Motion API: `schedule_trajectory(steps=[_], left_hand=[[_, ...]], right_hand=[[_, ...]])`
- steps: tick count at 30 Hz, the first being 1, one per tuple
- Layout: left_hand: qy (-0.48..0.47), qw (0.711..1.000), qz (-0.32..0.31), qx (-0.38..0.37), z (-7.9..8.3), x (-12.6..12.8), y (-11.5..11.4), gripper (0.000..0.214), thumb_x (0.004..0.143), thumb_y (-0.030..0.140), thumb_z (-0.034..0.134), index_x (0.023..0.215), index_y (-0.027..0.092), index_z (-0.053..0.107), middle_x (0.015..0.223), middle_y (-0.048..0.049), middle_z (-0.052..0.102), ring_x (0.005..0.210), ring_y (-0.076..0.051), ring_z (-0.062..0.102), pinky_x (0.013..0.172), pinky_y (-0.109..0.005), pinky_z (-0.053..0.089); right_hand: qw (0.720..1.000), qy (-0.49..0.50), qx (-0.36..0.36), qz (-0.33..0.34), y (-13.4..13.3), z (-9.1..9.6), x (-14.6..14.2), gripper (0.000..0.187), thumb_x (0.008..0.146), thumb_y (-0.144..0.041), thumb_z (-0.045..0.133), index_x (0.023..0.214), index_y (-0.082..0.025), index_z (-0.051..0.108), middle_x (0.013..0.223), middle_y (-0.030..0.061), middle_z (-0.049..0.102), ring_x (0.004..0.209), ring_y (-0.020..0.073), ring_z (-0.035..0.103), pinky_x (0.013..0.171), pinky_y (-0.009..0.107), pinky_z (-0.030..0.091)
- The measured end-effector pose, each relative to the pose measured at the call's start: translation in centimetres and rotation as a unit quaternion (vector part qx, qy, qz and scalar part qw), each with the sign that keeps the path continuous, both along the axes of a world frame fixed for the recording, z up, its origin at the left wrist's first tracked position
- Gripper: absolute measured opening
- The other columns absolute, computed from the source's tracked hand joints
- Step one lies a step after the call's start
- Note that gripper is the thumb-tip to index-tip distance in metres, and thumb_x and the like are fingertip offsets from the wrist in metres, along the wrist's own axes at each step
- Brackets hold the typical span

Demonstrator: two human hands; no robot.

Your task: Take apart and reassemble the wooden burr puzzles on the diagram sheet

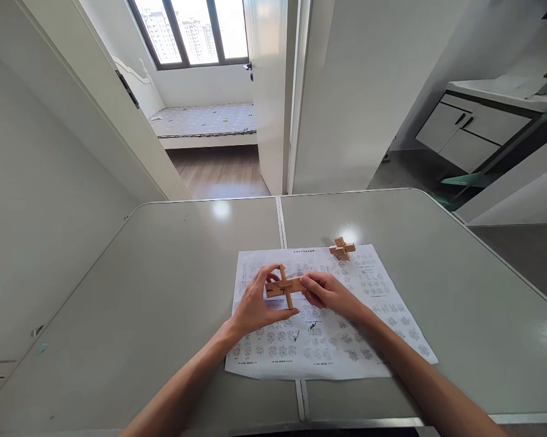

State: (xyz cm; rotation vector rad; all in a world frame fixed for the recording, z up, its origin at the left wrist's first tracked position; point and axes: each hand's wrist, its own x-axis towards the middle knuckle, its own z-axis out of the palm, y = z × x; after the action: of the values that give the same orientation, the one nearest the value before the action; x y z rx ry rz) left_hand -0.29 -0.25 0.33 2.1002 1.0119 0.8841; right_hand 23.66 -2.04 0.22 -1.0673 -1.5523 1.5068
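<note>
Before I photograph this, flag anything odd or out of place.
A small greenish patch near the left edge of the grey tabletop looks odd: its colour stands out. I cannot identify it. The held wooden pieces show no obvious damage.

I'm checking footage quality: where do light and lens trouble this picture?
In the head view, the window is overexposed; glare spots the table near its far edge and at right; wide-angle distortion seems to slant the door frame; the held wooden pieces look fairly sharp, but the paper's print is too small to read.
</note>
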Motion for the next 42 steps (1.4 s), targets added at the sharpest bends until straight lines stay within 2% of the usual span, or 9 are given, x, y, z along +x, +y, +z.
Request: schedule_trajectory(steps=[8,13,23,25,29,35,42], left_hand=[[0.005,0.999,-0.007,-0.035,-0.3,-0.1,0.2,0.099,0.062,0.051,0.098,0.144,0.03,0.046,0.122,-0.0067,0.068,0.108,-0.027,0.071,0.093,-0.045,0.063],[-0.006,0.999,-0.012,-0.044,-0.5,-0.1,0.2,0.101,0.063,0.053,0.097,0.146,0.03,0.045,0.129,-0.0091,0.069,0.112,-0.029,0.072,0.095,-0.047,0.063],[-0.008,0.999,-0.011,-0.036,-0.6,-0.2,0.1,0.104,0.065,0.048,0.098,0.151,0.033,0.042,0.131,-0.0092,0.069,0.111,-0.03,0.072,0.096,-0.049,0.064],[-0.023,0.999,-0.016,-0.028,-0.5,-0.1,0.1,0.101,0.068,0.045,0.097,0.151,0.033,0.042,0.137,-0.0105,0.065,0.111,-0.029,0.072,0.095,-0.049,0.064],[-0.051,0.998,-0.039,0.01,0.0,0.0,0.2,0.087,0.075,0.039,0.094,0.148,0.033,0.047,0.157,-0.0137,0.047,0.12,-0.03,0.07,0.099,-0.05,0.064],[-0.058,0.997,-0.039,0.034,0.2,0.0,0.1,0.071,0.077,0.034,0.092,0.14,0.033,0.059,0.16,-0.013,0.039,0.124,-0.033,0.068,0.1,-0.054,0.064],[-0.06,0.997,-0.038,0.037,0.0,-0.2,0.2,0.067,0.078,0.04,0.091,0.137,0.033,0.061,0.161,-0.0116,0.037,0.116,-0.028,0.071,0.099,-0.054,0.065]], right_hand=[[0.998,0.043,-0.036,-0.03,-0.3,-0.9,-1.3,0.048,0.103,-0.061,0.054,0.077,-0.021,0.054,0.049,-0.0076,0.049,0.042,0.0091,0.036,0.045,0.025,0.027],[0.997,0.054,-0.036,-0.029,-0.3,-1.1,-1.4,0.046,0.104,-0.06,0.053,0.078,-0.021,0.054,0.048,-0.0081,0.048,0.041,0.009,0.035,0.045,0.025,0.026],[0.997,0.057,-0.029,-0.042,-0.4,-0.9,-1.4,0.046,0.103,-0.06,0.053,0.078,-0.021,0.055,0.049,-0.0074,0.049,0.043,0.0098,0.036,0.047,0.025,0.029],[0.997,0.056,-0.029,-0.047,-0.3,-0.9,-1.4,0.046,0.103,-0.06,0.053,0.078,-0.021,0.054,0.049,-0.0076,0.049,0.043,0.0097,0.036,0.047,0.025,0.029],[0.996,0.052,-0.02,-0.066,-0.3,-1.1,-1.6,0.046,0.102,-0.061,0.055,0.078,-0.021,0.055,0.048,-0.0083,0.047,0.043,0.0097,0.034,0.048,0.026,0.03],[0.995,0.044,-0.018,-0.089,-0.4,-1.2,-1.8,0.046,0.102,-0.061,0.055,0.079,-0.021,0.057,0.05,-0.0077,0.047,0.045,0.0103,0.035,0.05,0.026,0.032],[0.994,0.041,-0.017,-0.097,-0.5,-1.1,-1.9,0.046,0.1,-0.062,0.056,0.078,-0.022,0.056,0.052,-0.0068,0.047,0.046,0.0114,0.036,0.05,0.026,0.033]])
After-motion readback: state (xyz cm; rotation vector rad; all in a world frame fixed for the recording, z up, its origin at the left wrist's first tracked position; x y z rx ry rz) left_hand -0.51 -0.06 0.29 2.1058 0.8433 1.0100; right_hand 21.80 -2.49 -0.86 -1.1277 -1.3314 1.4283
